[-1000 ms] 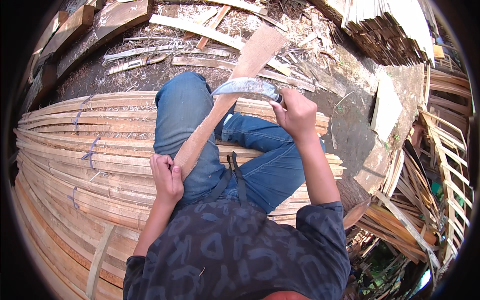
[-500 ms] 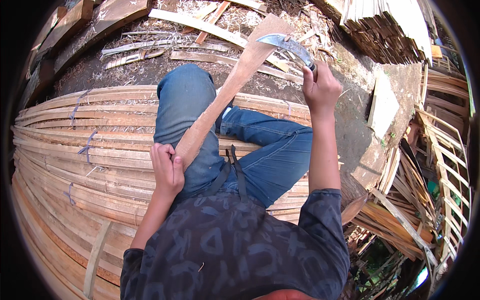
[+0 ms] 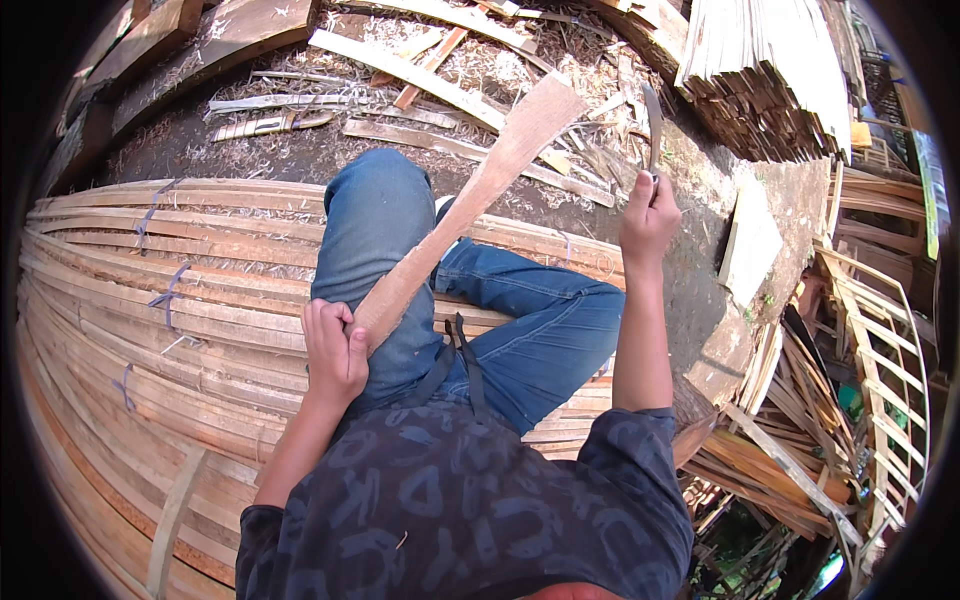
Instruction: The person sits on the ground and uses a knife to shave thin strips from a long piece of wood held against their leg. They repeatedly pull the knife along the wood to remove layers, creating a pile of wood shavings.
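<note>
A flat wooden piece (image 3: 470, 205), narrow in the middle and flaring to a wide far end, slants across my raised left knee. My left hand (image 3: 335, 350) is closed around its near end, with the thumb along the edge. Off to the right, my right hand (image 3: 650, 215) grips a curved knife (image 3: 654, 125) by its handle, which is mostly hidden by the fingers. The blade points away from me, seen nearly edge-on, and is apart from the wood.
Beneath me lie long bundled wooden strips (image 3: 170, 300) tied with purple string. Wood shavings and loose offcuts (image 3: 400, 80) litter the ground ahead. A stack of thin boards (image 3: 765, 80) stands at the far right, and a pale board piece (image 3: 750, 245) lies nearer. Thick beams (image 3: 215, 50) sit far left.
The curved knife has come off the wood's far end and moved right, its blade turning from lying across the wood to pointing away. My left hand and the wood have barely moved.
</note>
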`<action>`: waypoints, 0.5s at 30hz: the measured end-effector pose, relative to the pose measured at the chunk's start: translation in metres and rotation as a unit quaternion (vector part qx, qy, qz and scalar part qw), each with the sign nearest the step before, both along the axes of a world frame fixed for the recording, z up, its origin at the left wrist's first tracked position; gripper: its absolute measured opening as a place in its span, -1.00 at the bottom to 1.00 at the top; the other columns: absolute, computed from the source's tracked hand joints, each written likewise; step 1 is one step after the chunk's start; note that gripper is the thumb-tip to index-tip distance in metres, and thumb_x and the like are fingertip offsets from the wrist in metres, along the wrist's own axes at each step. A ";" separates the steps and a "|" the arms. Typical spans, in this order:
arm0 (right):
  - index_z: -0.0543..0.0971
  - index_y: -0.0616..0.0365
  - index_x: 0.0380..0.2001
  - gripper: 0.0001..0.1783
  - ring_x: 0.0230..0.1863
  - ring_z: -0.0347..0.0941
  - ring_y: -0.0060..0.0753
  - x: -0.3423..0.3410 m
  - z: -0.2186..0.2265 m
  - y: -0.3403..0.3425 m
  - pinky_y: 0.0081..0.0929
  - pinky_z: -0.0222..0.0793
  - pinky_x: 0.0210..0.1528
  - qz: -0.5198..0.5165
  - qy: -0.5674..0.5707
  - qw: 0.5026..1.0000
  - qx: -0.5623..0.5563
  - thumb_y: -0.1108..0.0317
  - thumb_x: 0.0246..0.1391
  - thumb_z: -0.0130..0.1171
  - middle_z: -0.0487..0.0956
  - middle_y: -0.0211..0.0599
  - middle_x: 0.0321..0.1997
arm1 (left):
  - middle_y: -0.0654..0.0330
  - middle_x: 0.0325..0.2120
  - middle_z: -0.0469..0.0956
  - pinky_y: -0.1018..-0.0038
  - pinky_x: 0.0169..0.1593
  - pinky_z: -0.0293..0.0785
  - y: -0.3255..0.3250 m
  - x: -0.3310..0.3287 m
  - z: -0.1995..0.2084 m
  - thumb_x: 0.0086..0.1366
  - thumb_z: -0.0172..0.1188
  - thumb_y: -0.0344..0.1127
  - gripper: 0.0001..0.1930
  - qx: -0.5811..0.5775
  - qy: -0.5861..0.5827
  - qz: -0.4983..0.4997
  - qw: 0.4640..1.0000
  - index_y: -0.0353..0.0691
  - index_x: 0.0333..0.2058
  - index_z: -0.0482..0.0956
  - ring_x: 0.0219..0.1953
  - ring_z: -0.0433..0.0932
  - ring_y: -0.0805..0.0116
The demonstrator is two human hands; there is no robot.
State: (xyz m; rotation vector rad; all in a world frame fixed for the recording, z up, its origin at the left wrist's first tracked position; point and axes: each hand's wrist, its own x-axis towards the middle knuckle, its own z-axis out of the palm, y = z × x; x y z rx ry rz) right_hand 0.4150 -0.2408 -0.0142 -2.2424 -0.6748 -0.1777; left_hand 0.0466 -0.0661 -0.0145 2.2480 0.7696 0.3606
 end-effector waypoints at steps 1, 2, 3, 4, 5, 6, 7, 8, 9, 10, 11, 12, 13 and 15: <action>0.49 0.24 -0.44 -0.74 -0.73 0.31 -0.23 -0.023 0.001 0.003 -0.39 0.19 -0.61 0.067 0.008 0.997 0.021 0.26 0.23 0.07 0.32 -0.21 -0.77 | 0.04 -0.41 0.22 0.23 -0.15 0.14 -0.001 0.000 0.001 0.33 -0.06 -0.14 -0.72 0.002 0.001 0.002 1.000 -0.30 -0.31 0.29 -0.32 0.21 0.07; 0.49 0.24 -0.40 -0.78 -0.73 0.33 -0.25 -0.040 -0.004 0.005 -0.41 0.23 -0.60 0.128 -0.012 0.991 0.030 0.28 0.16 0.16 0.33 -0.24 -0.75 | 0.03 -0.41 0.22 0.23 -0.15 0.14 0.000 0.001 0.001 0.34 -0.06 -0.14 -0.71 0.006 -0.001 0.004 1.000 -0.30 -0.31 0.29 -0.32 0.21 0.07; 0.49 0.24 -0.34 -0.77 -0.70 0.37 -0.26 -0.052 -0.010 0.002 -0.40 0.29 -0.58 0.184 -0.008 0.983 -0.016 0.29 0.08 0.23 0.39 -0.26 -0.69 | 0.03 -0.41 0.22 0.23 -0.15 0.14 0.001 0.001 0.001 0.34 -0.06 -0.13 -0.71 0.008 0.001 0.002 1.000 -0.30 -0.31 0.29 -0.32 0.21 0.06; 0.49 0.23 -0.31 -0.75 -0.66 0.42 -0.27 -0.063 -0.007 0.008 -0.37 0.33 -0.58 0.227 -0.008 0.973 -0.039 0.30 0.05 0.26 0.44 -0.28 -0.63 | 0.03 -0.40 0.22 0.23 -0.15 0.14 0.001 0.001 0.001 0.34 -0.07 -0.13 -0.71 0.003 0.002 0.001 1.000 -0.30 -0.31 0.29 -0.32 0.21 0.06; 0.49 0.22 -0.27 -0.74 -0.63 0.45 -0.29 -0.068 -0.005 0.014 -0.38 0.35 -0.58 0.244 -0.016 0.968 -0.059 0.32 0.03 0.28 0.47 -0.30 -0.60 | 0.03 -0.40 0.22 0.23 -0.15 0.14 0.001 0.002 0.001 0.34 -0.07 -0.12 -0.70 -0.002 0.004 0.000 1.000 -0.29 -0.31 0.29 -0.32 0.21 0.06; 0.48 0.21 -0.28 -0.76 -0.63 0.45 -0.26 -0.066 -0.005 0.017 -0.35 0.36 -0.57 0.235 -0.012 0.970 -0.066 0.31 0.06 0.25 0.47 -0.28 -0.61 | 0.03 -0.40 0.21 0.23 -0.15 0.14 0.002 0.001 0.001 0.34 -0.07 -0.12 -0.70 -0.007 0.005 -0.001 1.000 -0.29 -0.31 0.29 -0.32 0.21 0.06; 0.48 0.21 -0.30 -0.78 -0.63 0.45 -0.23 -0.062 -0.003 0.020 -0.33 0.37 -0.56 0.225 -0.010 0.971 -0.074 0.30 0.09 0.23 0.47 -0.26 -0.62 | 0.03 -0.40 0.21 0.23 -0.15 0.14 0.002 -0.001 0.002 0.34 -0.07 -0.10 -0.69 -0.010 0.011 -0.001 1.000 -0.30 -0.31 0.29 -0.32 0.21 0.06; 0.47 0.20 -0.32 -0.79 -0.64 0.45 -0.21 -0.048 -0.001 0.023 -0.30 0.34 -0.57 0.162 -0.036 0.982 -0.095 0.27 0.14 0.17 0.47 -0.23 -0.64 | 0.03 -0.40 0.21 0.23 -0.15 0.14 0.001 -0.002 -0.001 0.34 -0.07 -0.09 -0.68 -0.012 0.013 0.005 1.000 -0.30 -0.31 0.29 -0.32 0.21 0.06; 0.46 0.20 -0.35 -0.78 -0.64 0.45 -0.18 -0.027 0.003 0.022 -0.26 0.32 -0.57 0.097 -0.062 0.987 -0.114 0.25 0.19 0.12 0.46 -0.21 -0.66 | 0.03 -0.40 0.21 0.23 -0.15 0.14 0.001 -0.003 -0.003 0.34 -0.07 -0.08 -0.67 -0.014 0.015 0.011 1.000 -0.30 -0.31 0.29 -0.31 0.21 0.06; 0.46 0.20 -0.38 -0.75 -0.66 0.43 -0.18 0.002 0.012 0.019 -0.25 0.28 -0.58 0.001 0.002 0.990 -0.140 0.23 0.23 0.06 0.45 -0.19 -0.68 | 0.03 -0.40 0.21 0.23 -0.15 0.14 0.001 -0.004 -0.004 0.34 -0.07 -0.07 -0.66 -0.012 0.010 0.012 1.000 -0.30 -0.31 0.29 -0.32 0.21 0.06; 0.45 0.20 -0.42 -0.71 -0.67 0.41 -0.17 0.029 0.022 0.008 -0.23 0.24 -0.59 -0.098 0.064 0.979 -0.165 0.21 0.27 0.00 0.44 -0.18 -0.71 | 0.03 -0.40 0.21 0.23 -0.15 0.14 0.000 -0.004 -0.004 0.34 -0.07 -0.06 -0.65 -0.012 0.004 0.012 1.000 -0.30 -0.31 0.29 -0.32 0.21 0.07; 0.45 0.21 -0.43 -0.70 -0.69 0.38 -0.20 0.047 0.023 -0.014 -0.25 0.21 -0.60 -0.101 0.017 0.985 -0.140 0.21 0.28 -0.02 0.43 -0.18 -0.72 | 0.03 -0.40 0.21 0.23 -0.15 0.14 0.002 -0.002 -0.004 0.34 -0.07 -0.05 -0.65 -0.008 -0.006 0.014 1.000 -0.29 -0.31 0.29 -0.32 0.21 0.07; 0.45 0.22 -0.45 -0.69 -0.71 0.36 -0.22 0.060 0.022 -0.026 -0.27 0.18 -0.61 -0.102 -0.034 0.988 -0.111 0.22 0.29 -0.03 0.43 -0.19 -0.73 | 0.03 -0.40 0.21 0.23 -0.15 0.14 0.004 0.002 -0.005 0.34 -0.07 -0.04 -0.64 -0.005 -0.010 0.006 1.000 -0.30 -0.31 0.28 -0.32 0.21 0.07; 0.45 0.21 -0.47 -0.71 -0.73 0.31 -0.26 0.042 0.029 -0.025 -0.33 0.18 -0.61 -0.024 -0.027 0.998 -0.059 0.23 0.26 0.03 0.41 -0.20 -0.74 | 0.03 -0.40 0.21 0.23 -0.15 0.14 0.004 0.002 -0.003 0.35 -0.08 -0.01 -0.62 0.000 -0.005 0.005 1.000 -0.30 -0.31 0.28 -0.32 0.21 0.07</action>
